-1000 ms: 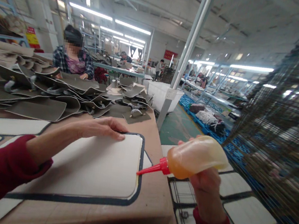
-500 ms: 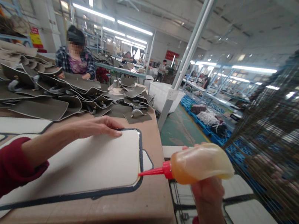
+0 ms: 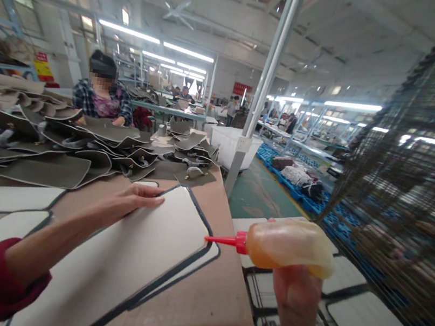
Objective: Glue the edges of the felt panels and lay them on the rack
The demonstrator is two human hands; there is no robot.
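Observation:
My right hand (image 3: 297, 286) is wrapped round a soft clear squeeze bottle (image 3: 291, 245) of amber liquid, lying level with its red nozzle pointing left. The nozzle tip meets the dark edging at the right corner of a white panel (image 3: 122, 252). With its fingers on top, my left hand (image 3: 141, 198) grips the far edge of that panel; its thumb is hidden. Beneath the panel, another white, dark-edged panel (image 3: 199, 258) sticks out at the right.
More white panels (image 3: 3, 196) lie on the brown-covered table (image 3: 187, 311) at left. Dark olive bag pieces (image 3: 49, 165) are heaped at the back, where a co-worker (image 3: 103, 91) sits. A metal post (image 3: 244, 145) stands beyond the table corner. Further panels (image 3: 366, 318) are low at right.
The white panel has turned, so its near edge slopes more steeply and the panel below shows more. The nozzle tip has moved slightly up along the edging to the corner.

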